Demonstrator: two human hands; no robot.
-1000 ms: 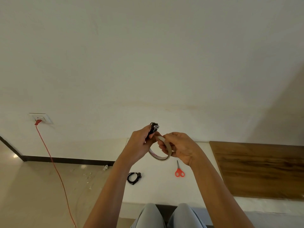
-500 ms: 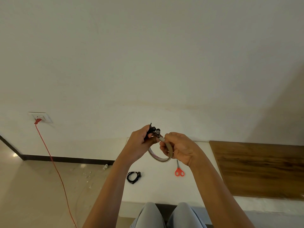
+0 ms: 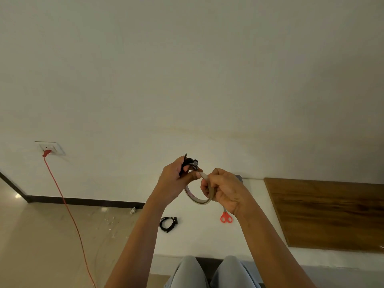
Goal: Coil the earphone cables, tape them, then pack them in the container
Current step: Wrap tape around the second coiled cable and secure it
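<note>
Gripping a small bundle of coiled black earphones [image 3: 189, 164], the left hand [image 3: 173, 180] holds it in the air above the white surface [image 3: 197, 242]. Its fingers [image 3: 177, 165] are curled tight around the cable, and the earbuds poke out at the top. Just beside it, the right hand [image 3: 224, 190] grips a roll of tan tape [image 3: 198, 200], its own fingers curled through and around the ring. The roll's upper edge meets the left thumb just below the bundle. Whether any tape already touches the cable cannot be told.

Below the hands, a second earphone coil [image 3: 167, 224] lies on the surface near its left edge. Red-handled scissors [image 3: 226, 217] lie to the coil's right, partly hidden by the right wrist. A wooden panel [image 3: 332, 215] covers the right part of the surface. On the left, a red cord [image 3: 68, 210] runs from a wall socket [image 3: 49, 146] down across the floor [image 3: 41, 235]. The person's knees [image 3: 187, 271], in light trousers, show at the bottom edge.
</note>
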